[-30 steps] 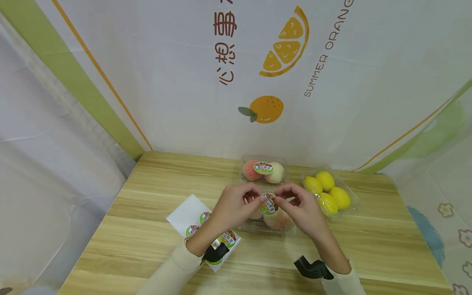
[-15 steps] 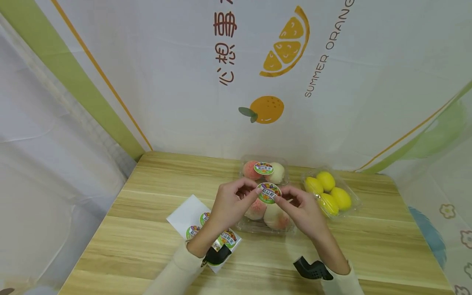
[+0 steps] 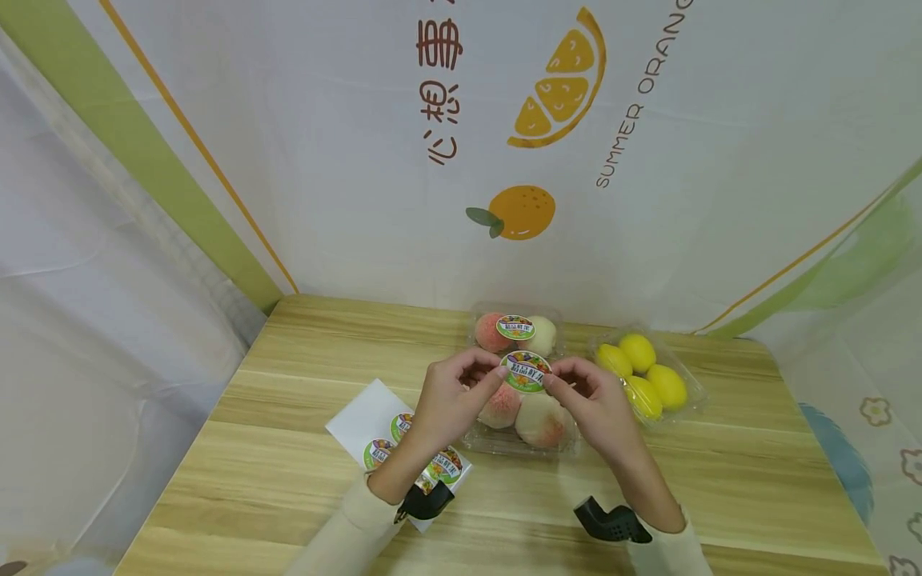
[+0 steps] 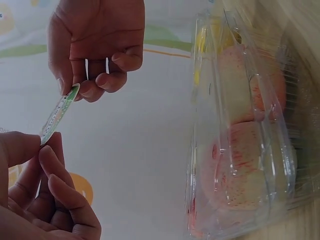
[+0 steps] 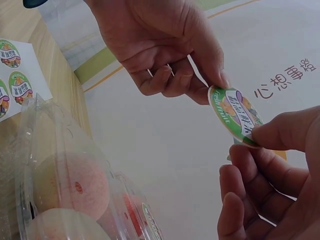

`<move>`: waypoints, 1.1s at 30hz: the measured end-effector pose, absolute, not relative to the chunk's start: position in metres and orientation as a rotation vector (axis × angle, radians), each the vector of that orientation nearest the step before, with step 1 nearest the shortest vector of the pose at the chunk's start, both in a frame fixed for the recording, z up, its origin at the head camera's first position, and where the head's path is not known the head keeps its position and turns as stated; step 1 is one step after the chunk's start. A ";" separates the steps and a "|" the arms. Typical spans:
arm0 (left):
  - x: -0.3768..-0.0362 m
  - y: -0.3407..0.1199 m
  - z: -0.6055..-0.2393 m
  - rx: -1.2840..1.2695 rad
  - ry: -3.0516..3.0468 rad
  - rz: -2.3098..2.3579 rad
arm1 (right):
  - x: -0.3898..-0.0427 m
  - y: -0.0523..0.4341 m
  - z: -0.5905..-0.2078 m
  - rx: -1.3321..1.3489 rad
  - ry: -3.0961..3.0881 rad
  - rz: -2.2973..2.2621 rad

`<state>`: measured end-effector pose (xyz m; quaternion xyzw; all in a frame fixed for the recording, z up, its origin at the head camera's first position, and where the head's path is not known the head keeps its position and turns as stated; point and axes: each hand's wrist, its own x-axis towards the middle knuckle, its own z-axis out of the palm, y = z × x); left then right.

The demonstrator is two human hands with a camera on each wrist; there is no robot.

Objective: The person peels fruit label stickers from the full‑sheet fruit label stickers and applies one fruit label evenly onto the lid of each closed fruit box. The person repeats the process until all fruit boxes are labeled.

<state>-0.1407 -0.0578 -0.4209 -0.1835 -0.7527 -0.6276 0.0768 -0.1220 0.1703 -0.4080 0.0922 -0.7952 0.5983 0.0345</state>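
I hold one round sticker (image 3: 527,371) between both hands, above the near clamshell box (image 3: 522,416), which serves as my reference point. My left hand (image 3: 454,398) pinches the sticker's left edge between thumb and forefinger; my right hand (image 3: 594,404) pinches its right edge the same way, the remaining fingers of each hand loosely curled and touching nothing. The sticker is a thin, flat, glossy disc with a green rim and a printed fruit motif, and it is tilted so that its printed face looks up toward me. The near clamshell box is clear, rigid, ribbed plastic with a closed lid; inside it lie rounded peaches (image 3: 542,422), pale cream with a red blush and a matte, speckled skin. Just behind it stands a second clear box of peaches (image 3: 515,332) that already carries an identical label on its lid. To the right of the reference box sits a third clear box with smooth yellow lemons (image 3: 643,372). To its left, a white backing sheet (image 3: 374,424) with more round stickers lies flat on the wood-grain table (image 3: 288,384).
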 end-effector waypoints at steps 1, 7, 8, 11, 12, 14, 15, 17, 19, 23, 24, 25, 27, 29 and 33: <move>-0.141 -0.058 -0.421 -0.548 -2.258 -1.878 | -0.122 0.170 -0.408 0.273 -2.440 1.844; -0.142 -0.057 -0.426 -0.537 -2.260 -1.875 | -0.123 0.169 -0.409 0.230 -2.417 1.854; -0.142 -0.057 -0.427 -0.537 -2.260 -1.871 | -0.123 0.169 -0.409 0.224 -2.415 1.856; -0.143 -0.057 -0.430 -0.537 -2.262 -1.858 | -0.124 0.169 -0.410 0.210 -2.407 1.858; -0.144 -0.057 -0.430 -0.537 -2.263 -1.852 | -0.124 0.169 -0.410 0.210 -2.405 1.856; -0.144 -0.056 -0.431 -0.539 -2.264 -1.841 | -0.124 0.168 -0.411 0.214 -2.402 1.848; -0.144 -0.056 -0.431 -0.539 -2.265 -1.837 | -0.124 0.168 -0.412 0.219 -2.402 1.839; -0.145 -0.056 -0.431 -0.538 -2.271 -1.823 | -0.124 0.169 -0.413 0.237 -2.407 1.816; -0.145 -0.056 -0.432 -0.534 -2.284 -1.802 | -0.124 0.169 -0.414 0.253 -2.417 1.793; -0.147 -0.056 -0.433 -0.525 -2.315 -1.760 | -0.125 0.170 -0.415 0.274 -2.441 1.764; -0.148 -0.056 -0.433 -0.524 -2.322 -1.747 | -0.125 0.170 -0.415 0.273 -2.448 1.761; -0.148 -0.056 -0.434 -0.527 -2.326 -1.736 | -0.126 0.171 -0.416 0.269 -2.456 1.760; -0.150 -0.056 -0.435 -0.531 -2.331 -1.717 | -0.128 0.172 -0.417 0.258 -2.479 1.756; -0.151 -0.056 -0.437 -0.537 -2.335 -1.701 | -0.130 0.173 -0.419 0.246 -2.502 1.757; -0.155 -0.057 -0.441 -0.534 -2.348 -1.691 | -0.135 0.177 -0.423 0.247 -2.544 1.776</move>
